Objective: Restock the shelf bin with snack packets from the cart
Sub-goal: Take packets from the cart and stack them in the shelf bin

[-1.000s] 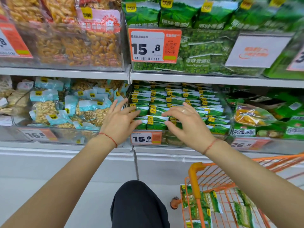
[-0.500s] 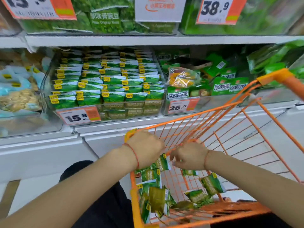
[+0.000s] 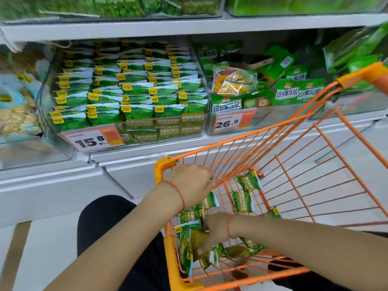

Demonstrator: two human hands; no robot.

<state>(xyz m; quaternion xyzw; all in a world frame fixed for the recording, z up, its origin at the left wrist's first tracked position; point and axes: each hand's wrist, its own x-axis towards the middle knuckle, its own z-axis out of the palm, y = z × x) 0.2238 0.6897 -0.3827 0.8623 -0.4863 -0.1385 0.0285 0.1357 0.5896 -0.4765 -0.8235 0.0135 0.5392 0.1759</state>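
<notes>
Snack packets [image 3: 242,201], small green foil-and-film pouches, lie loose over the floor of the orange wire cart [image 3: 294,160] in the lower right of the frame, some flat, some on edge against the near wall. Their destination, the clear shelf bin [image 3: 126,131] with the 15.8 price tag [image 3: 94,139], sits in the centre left, already lined with rows of the same packets.

The left hand [image 3: 189,185] hangs over the cart's near corner with fingers curled down inside the rim; whether it holds a packet cannot be told, since its fingertips are hidden. The right hand [image 3: 216,232] is low in the cart, fingers spread and bent onto a cluster of packets [image 3: 197,242], seemingly gathering them; a firm hold is not plain.

By my judgement these pouches are light, soft and slightly puffed, with slick film that slides packet on packet. Pinching across the flat faces, or by a sealed edge, should hold best; a loose handful could shed one.
</notes>
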